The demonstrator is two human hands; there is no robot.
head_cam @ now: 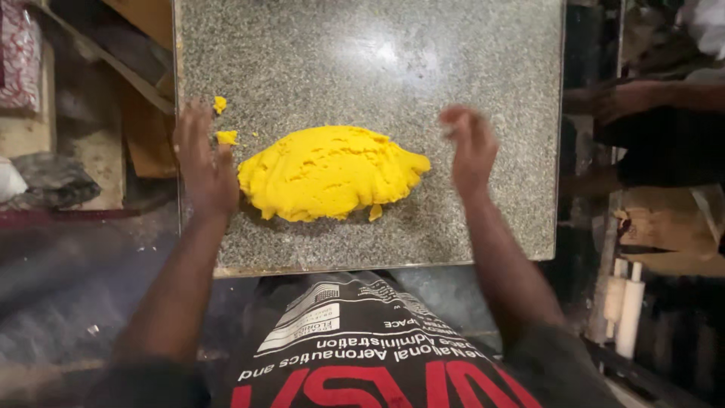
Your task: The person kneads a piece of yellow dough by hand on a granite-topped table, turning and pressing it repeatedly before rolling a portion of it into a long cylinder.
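1. Scene: a speckled grey granite slab (483,68) served as the desk, w/ a flattened mound of bright yellow dough (331,174) lying roughly mid-slab, slightly toward the near edge

2. Dough surface looked rough & pitted, edges ragged; a small bit (375,213) sat at its near rim, touching or just beside it, can't tell which

3. Two loose yellow crumbs lay apart from the mound at the slab's left edge: one (226,137) near the left hand, another (219,103) farther up

4. Left hand (202,159) was open, fingers spread & blurred, palm down at the slab's left edge, just beside the mound's left side; contact w/ dough unclear

5. Right hand (470,147) was open too, raised above the slab, fingers loosely curled, holding nothing; well apart from the mound's right edge

6. Step, as judged: kneading/working the dough, caught w/ both hands off the mass, bracketing it left & right

7. Next move would call for: both palms brought in onto the mound's sides, gathering the ragged edges inward; stray crumbs at left would need sweeping back in

8. Off-slab: another person's arm (642,98) showed at the right, beyond the slab; white rolling pins (627,317) stood lower right
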